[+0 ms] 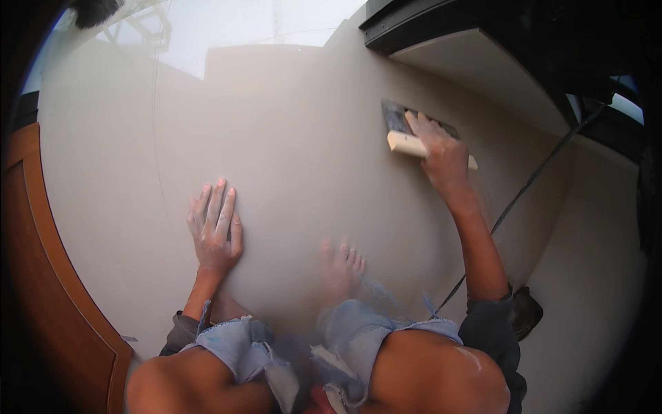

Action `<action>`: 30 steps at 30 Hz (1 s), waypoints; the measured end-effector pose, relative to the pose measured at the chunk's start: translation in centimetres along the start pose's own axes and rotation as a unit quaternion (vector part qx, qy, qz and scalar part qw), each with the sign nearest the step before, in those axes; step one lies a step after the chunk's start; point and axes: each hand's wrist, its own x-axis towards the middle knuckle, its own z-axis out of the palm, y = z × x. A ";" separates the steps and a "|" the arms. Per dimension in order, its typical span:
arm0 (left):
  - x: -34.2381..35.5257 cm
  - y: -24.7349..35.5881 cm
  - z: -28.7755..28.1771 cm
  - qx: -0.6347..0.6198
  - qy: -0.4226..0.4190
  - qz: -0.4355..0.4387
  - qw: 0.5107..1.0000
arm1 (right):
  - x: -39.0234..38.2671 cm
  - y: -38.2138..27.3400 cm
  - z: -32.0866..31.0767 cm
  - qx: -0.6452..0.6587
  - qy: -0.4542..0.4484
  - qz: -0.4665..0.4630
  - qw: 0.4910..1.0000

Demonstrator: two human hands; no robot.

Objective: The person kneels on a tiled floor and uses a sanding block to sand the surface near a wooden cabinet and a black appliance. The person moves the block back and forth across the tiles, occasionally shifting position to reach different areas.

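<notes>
My right hand [445, 155] grips a flat metal trowel [393, 114] by its pale handle [407, 143], at the right of the smooth grey surface [289, 138]. The blade lies on or just over that surface. At centre left my left hand [215, 224] rests palm down on the same surface, fingers stretched out and dusted pale. My bare foot [341, 265] shows between my hands, near my knees in frayed light blue denim [348, 324].
An orange-brown wooden panel [55, 290] runs along the left edge. A black frame [386, 31] borders the upper right. A dark cord [531, 179] crosses the right side diagonally. A dark object [527, 310] sits beside my right elbow. A dark bristly shape [93, 14] is at the top left.
</notes>
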 end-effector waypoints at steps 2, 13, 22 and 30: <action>0.4 0.3 0.0 0.006 -0.010 -0.012 1.000 | -3.8 -0.7 0.5 0.001 -0.001 -0.053 0.999; 0.2 0.7 -0.2 0.021 -0.013 -0.021 0.999 | 0.0 -2.4 0.2 0.016 0.056 -0.029 0.998; 0.2 0.7 -0.3 0.008 -0.007 -0.018 1.000 | -0.9 -0.8 0.8 0.022 0.061 -0.029 0.998; 0.5 0.5 -0.2 0.017 -0.008 -0.019 1.000 | -2.2 0.0 1.1 0.019 0.052 -0.069 0.996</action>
